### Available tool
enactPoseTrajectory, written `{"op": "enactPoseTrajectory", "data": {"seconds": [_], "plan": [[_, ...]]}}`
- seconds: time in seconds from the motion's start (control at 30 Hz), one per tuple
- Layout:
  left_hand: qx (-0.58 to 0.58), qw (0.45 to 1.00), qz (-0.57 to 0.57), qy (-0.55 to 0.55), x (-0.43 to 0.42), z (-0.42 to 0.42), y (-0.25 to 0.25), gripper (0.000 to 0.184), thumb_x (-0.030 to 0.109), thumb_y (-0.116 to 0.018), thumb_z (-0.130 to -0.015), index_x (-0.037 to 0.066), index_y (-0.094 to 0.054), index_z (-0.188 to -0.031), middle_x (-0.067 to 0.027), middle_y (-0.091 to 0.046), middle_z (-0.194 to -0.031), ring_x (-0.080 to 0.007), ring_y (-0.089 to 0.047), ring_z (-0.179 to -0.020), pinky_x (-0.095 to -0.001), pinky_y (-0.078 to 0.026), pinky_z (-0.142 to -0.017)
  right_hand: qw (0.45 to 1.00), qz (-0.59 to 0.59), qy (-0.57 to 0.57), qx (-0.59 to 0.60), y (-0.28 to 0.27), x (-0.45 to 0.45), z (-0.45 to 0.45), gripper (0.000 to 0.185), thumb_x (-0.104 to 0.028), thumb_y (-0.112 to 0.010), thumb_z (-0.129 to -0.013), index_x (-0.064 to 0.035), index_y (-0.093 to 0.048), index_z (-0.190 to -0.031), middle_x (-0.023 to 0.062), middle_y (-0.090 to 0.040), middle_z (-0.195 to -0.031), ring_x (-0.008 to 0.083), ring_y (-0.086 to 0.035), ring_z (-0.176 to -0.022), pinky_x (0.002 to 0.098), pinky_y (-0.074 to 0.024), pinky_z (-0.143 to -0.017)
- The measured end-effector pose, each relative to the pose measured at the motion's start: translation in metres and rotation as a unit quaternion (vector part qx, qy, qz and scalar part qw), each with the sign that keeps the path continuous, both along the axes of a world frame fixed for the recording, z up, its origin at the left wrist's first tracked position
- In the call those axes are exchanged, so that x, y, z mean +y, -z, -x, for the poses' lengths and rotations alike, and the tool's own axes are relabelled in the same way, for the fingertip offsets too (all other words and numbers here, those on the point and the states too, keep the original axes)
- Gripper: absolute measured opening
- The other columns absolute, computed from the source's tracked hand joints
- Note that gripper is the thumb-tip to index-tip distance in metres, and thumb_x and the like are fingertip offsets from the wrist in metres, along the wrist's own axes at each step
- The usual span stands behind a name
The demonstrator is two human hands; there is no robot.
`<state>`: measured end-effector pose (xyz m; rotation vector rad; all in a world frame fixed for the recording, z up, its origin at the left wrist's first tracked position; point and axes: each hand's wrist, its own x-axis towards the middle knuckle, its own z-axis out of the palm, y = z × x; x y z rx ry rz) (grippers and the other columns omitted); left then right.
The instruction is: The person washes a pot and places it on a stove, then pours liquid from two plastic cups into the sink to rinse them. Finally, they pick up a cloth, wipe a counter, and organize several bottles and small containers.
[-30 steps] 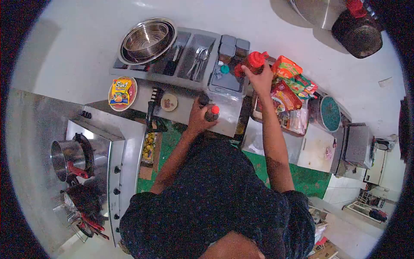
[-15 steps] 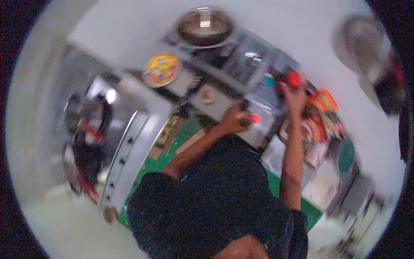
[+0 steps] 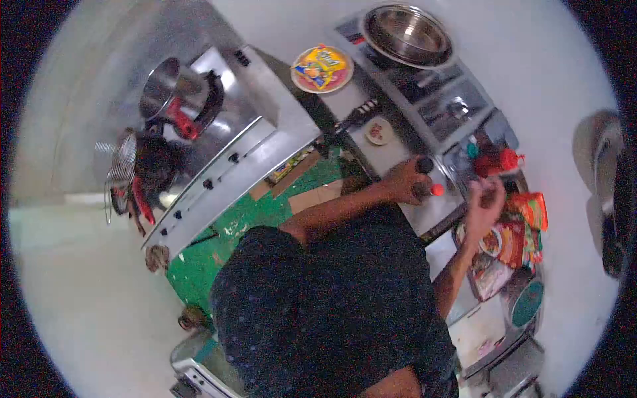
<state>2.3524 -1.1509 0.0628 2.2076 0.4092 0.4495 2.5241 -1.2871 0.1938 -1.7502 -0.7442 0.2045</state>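
My left hand [image 3: 403,183] is closed around what look like two small dark bottles above the steel counter. One is a dark-topped bottle [image 3: 424,165]; beside it is a red-capped bottle [image 3: 423,190]. My right hand [image 3: 486,204] is open, its fingers apart and loosely curved, with nothing visible in it. Just beyond its fingertips is a red squeeze bottle [image 3: 494,162], apart from the hand. A small plate [image 3: 379,131] with little pieces on it lies on the counter to the left, near a dark-handled utensil [image 3: 358,114].
At the back are a large steel bowl [image 3: 406,33] and a plate with a yellow packet [image 3: 323,68]. Food packets [image 3: 517,232] crowd the right side. Left, a stove [image 3: 219,172] carries a steel pot [image 3: 169,89] and red-handled pans. Green flooring [image 3: 232,232] lies below.
My right hand has let go of the red bottle and drawn back towards me. My left hand still holds the small bottles. The view has turned left, bringing the stove further in.
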Motion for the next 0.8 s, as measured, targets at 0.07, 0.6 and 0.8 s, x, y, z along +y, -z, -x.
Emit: {"op": "enactPoseTrajectory", "data": {"seconds": [0.07,0.6,0.8], "plan": [[0.008,1.0,-0.011,-0.002,0.006,-0.006,0.006,0.074,0.045,-0.088,-0.053,0.024,-0.067,-0.121,-0.0297,-0.04,-0.141,-0.0481,-0.044,-0.125,-0.0533,-0.035,-0.11,0.978,0.144,-0.145,-0.038,-0.002,-0.012,0.021,0.059,-0.015,-0.082,-0.077,-0.006,-0.056,-0.128,0.0063,-0.064,-0.118,0.0155,-0.061,-0.092,0.031,-0.0518,-0.077],[-0.071,0.996,-0.028,0.045,-0.016,-0.037,-0.112,0.072,0.032,-0.09,-0.052,0.016,-0.067,-0.118,-0.019,-0.057,-0.118,-0.04,-0.056,-0.111,-0.0501,-0.047,-0.098,0.982,0.081,-0.081,-0.148,-0.021,-0.038,0.04,0.054,-0.029,-0.081,-0.073,-0.006,-0.062,-0.117,0.0109,-0.064,-0.094,0.0251,-0.063,-0.078,0.0354,-0.0527,-0.071],[-0.016,0.997,-0.017,0.073,0.0,-0.039,-0.123,0.059,0.025,-0.083,-0.068,0.018,-0.066,-0.124,-0.024,-0.054,-0.12,-0.0381,-0.055,-0.113,-0.049,-0.043,-0.105,0.994,0.032,0.055,-0.09,-0.037,-0.037,-0.003,0.046,-0.034,-0.079,-0.079,-0.0026,-0.066,-0.11,0.0111,-0.067,-0.083,0.0202,-0.064,-0.075,0.0329,-0.0515,-0.071]]}}
